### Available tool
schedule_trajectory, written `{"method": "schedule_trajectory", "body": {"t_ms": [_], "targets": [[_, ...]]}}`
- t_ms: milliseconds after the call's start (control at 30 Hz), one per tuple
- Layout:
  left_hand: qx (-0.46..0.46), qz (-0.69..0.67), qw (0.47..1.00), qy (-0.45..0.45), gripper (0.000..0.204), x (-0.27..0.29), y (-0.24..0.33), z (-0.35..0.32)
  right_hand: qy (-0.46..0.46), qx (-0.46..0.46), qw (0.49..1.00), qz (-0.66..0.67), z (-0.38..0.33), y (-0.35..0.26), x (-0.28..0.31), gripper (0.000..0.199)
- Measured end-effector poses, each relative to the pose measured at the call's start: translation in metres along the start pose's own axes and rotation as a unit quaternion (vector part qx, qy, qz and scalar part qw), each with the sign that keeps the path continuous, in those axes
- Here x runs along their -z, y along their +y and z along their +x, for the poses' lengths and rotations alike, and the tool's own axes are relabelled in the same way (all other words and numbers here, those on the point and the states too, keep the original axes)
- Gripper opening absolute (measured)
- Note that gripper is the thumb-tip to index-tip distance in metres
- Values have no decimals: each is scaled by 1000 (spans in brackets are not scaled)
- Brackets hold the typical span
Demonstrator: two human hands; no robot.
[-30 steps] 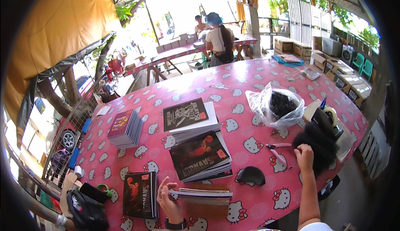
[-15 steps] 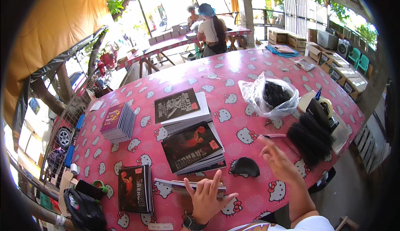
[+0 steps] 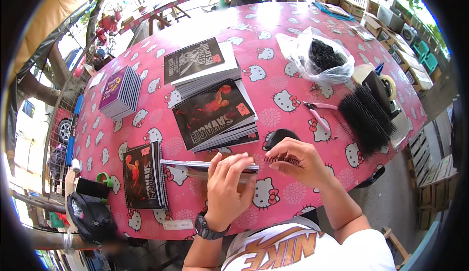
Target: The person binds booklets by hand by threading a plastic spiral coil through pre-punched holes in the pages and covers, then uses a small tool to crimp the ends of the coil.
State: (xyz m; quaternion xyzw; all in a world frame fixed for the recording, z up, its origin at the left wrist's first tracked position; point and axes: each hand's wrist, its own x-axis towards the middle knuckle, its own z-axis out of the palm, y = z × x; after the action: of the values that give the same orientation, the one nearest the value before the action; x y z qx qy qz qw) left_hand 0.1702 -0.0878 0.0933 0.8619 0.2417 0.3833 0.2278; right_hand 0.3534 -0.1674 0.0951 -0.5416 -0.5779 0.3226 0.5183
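Pink tabletop (image 3: 293, 83), both hands at its near edge.
Left hand (image 3: 225, 190) lies fingers-down on a thin unbound notebook (image 3: 195, 164), pinning it flat; right hand (image 3: 298, 161) pinches a black coil (image 3: 282, 160) at the notebook's right end. Just behind sit a black pouch (image 3: 279, 136) and stacked notebooks (image 3: 215, 114); pink pliers (image 3: 317, 114) lie toward the right edge.

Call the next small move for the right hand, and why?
Probably feed the black spiral coil leftward into the unbound notebook edge. The right hand pinches the coil at that edge's right end, while the left hand presses the pages flat.
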Motion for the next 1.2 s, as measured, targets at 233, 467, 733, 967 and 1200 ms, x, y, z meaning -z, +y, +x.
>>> {"method": "schedule_trajectory", "body": {"t_ms": [233,467,733,967,1200], "targets": [[-44,21,998,31,11,7,-8,-5,-41,79,994,-57,7,-1,-9,22],[-32,21,999,31,12,4,-8,-7,7,90,991,-96,10,-5,-7,20],[-30,22,999,39,14,3,-7,-8,15,194,969,-151,17,-1,-14,26],[-20,21,999,46,13,1,-4,-7,5,227,957,-178,15,4,-16,28],[-22,24,998,47,12,2,-6,-8,-2,227,965,-134,18,4,-11,28]]}}
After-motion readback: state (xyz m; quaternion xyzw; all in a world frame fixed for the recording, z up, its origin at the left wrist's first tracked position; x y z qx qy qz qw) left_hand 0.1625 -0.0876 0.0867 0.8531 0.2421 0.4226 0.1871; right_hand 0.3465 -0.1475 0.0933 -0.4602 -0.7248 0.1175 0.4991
